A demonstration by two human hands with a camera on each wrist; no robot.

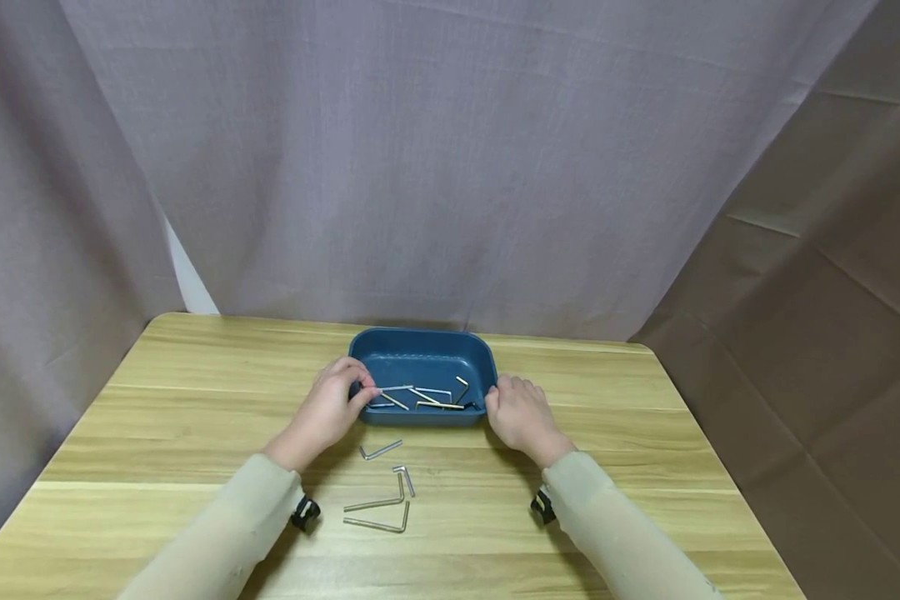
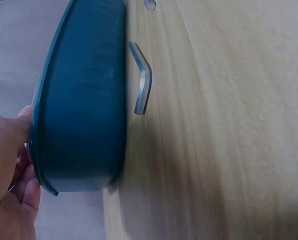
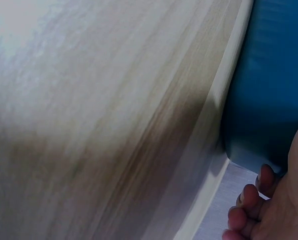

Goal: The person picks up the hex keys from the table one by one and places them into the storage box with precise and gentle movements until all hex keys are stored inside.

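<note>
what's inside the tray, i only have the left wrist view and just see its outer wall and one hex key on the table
Observer: The blue tray holds several hex keys lying loose on its floor.
Operator: where's the other hand
Observer: The right hand rests against the tray's right end; the left hand grips the left rim, thumb inside.
Operator: more keys outside the tray?
Observer: Yes, on the table in front of the tray: one near key and three farther keys between the forearms.
</note>
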